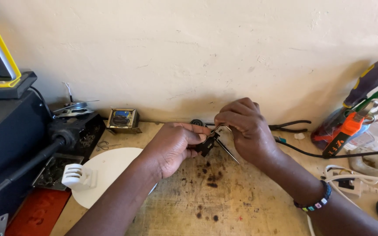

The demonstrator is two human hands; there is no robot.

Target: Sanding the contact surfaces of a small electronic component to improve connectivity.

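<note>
a: what do the hands hold?
b: left hand [173, 146] grips a small black electrical part [206, 146] above the stained wooden table [224, 196]; right hand [246, 129] pinches a thin metal tool [226, 148] at its top.
a: nearby?
b: a white round disc [110, 168] to the left, black pliers [290, 126] by the wall.

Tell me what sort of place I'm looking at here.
Likely an electronics repair bench: stained wooden worktop, small boxy metal transformer by the wall, screwdrivers with coloured handles, and both hands on a small black part.
</note>
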